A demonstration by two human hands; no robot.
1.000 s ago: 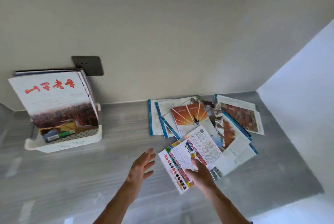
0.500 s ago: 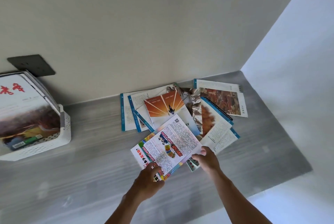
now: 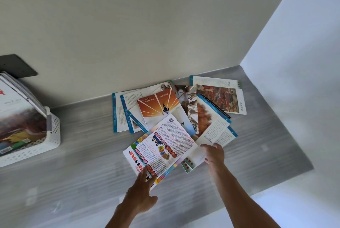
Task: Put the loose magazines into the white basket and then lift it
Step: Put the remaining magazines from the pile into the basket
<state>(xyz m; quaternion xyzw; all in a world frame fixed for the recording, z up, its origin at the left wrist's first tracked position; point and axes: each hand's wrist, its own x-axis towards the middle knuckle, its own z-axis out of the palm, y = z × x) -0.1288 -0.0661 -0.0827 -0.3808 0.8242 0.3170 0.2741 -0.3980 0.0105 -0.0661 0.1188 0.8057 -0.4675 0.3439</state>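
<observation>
A: Checking progress first: the top magazine (image 3: 161,151), the colourful one nearest us, is only partly secured. Our left hand (image 3: 140,197) pinches its near edge at 6 o'clock, fingers curled onto the cover. Our right hand (image 3: 213,154) grips the right edge at 3 o'clock of that cover, fingers bent around the paper; we cannot tell whether it also holds a sheet underneath.

B: Where does it lie?

A: On the near end of the loose pile (image 3: 184,110), at the centre of the grey counter (image 3: 92,154). We judge it barely raised, if at all.

B: And the white basket (image 3: 35,146)?

A: At 9 o'clock, well apart from the pile, partly cut off by the frame edge. It already contains upright magazines (image 3: 16,117); their number is not readable.

B: Count the remainder.

A: One basket, two hands. The pile shows roughly seven or eight overlapping magazines; the exact count is hidden by overlap.

B: Status?

A: In our judgement, loading is partly done. The whole pile remains to transfer, and the lift has not begun.
</observation>
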